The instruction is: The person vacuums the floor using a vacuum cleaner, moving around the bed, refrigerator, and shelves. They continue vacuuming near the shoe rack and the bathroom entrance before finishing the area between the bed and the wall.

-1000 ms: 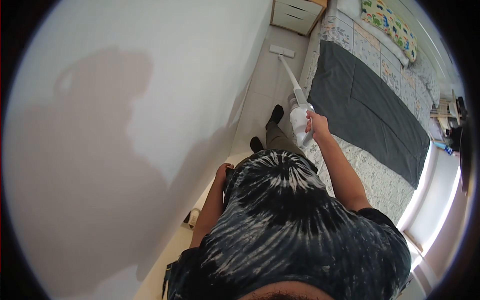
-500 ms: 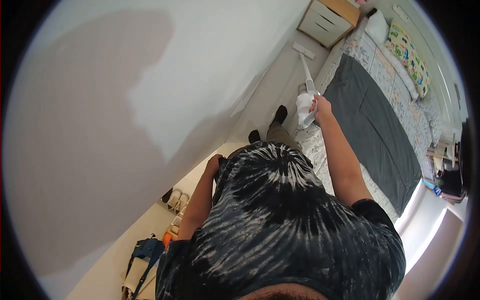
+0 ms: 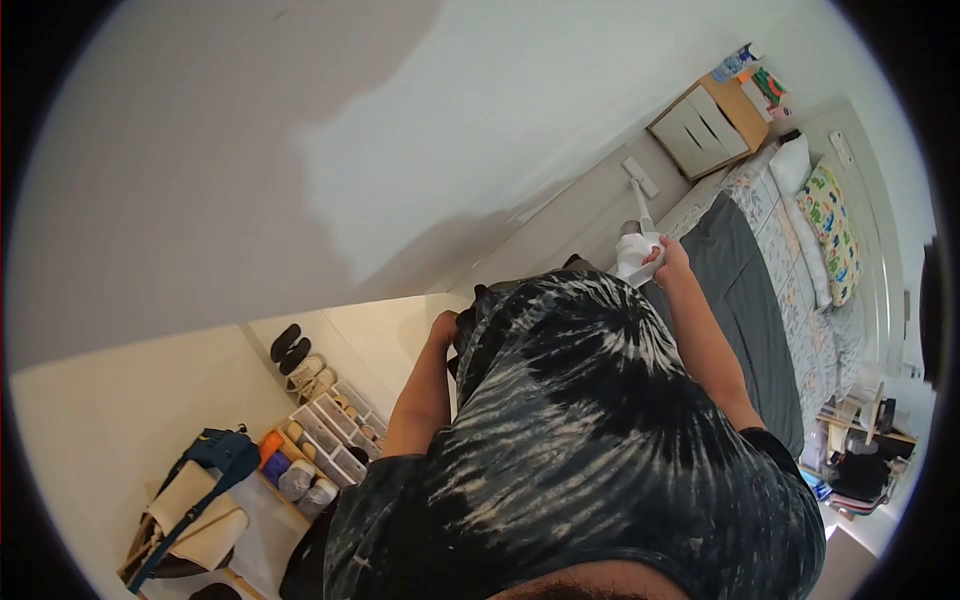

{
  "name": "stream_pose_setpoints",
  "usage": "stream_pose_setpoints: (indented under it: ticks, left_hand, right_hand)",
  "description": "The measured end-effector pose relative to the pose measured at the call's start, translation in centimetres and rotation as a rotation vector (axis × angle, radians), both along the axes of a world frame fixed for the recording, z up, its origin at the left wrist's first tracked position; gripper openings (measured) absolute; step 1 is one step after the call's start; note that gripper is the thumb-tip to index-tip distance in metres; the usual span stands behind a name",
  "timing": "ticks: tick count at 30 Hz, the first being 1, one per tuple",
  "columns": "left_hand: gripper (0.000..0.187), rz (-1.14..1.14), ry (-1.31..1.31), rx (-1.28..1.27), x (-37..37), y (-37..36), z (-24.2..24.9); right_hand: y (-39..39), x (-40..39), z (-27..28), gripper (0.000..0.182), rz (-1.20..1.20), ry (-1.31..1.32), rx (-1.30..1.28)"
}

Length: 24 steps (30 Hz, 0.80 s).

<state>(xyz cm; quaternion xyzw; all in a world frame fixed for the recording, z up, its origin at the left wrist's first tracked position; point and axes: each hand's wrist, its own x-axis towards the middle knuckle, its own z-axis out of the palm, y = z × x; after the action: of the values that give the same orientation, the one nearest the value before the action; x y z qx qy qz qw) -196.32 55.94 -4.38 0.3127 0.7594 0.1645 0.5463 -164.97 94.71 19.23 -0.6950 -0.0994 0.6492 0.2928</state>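
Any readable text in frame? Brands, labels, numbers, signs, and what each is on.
No text can be read.
Vacuum in the right hand: no brand or marking legible.
Blue-and-white item on the drawer unit: too small and blurred.
Green-and-red item beside it: too small and blurred.
Patterned pillow: colored print, no words discernible.
Dark blue bag: no label legible.

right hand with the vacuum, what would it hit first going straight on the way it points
The right hand and vacuum would likely meet the wall first, with the floor head leading; depth is unclear, so the drawer unit could come first.
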Motion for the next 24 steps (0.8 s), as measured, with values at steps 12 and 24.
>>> stream_pose_setpoints:
  ticks: [12, 24]
  left_hand:
    - [0.036, 0.085, 0.125, 0.245, 1.1, 0.2, -7.2]
    - [0.024, -0.068, 0.241, -0.039, -0.1, 1.0, 4.9]
  right_hand:
    - [0.7, 2.1, -1.7, 0.018, -0.055, 0.066, 0.071]
    - [10.0, 9.5, -3.9, 0.021, 0.118, -0.267, 0.259]
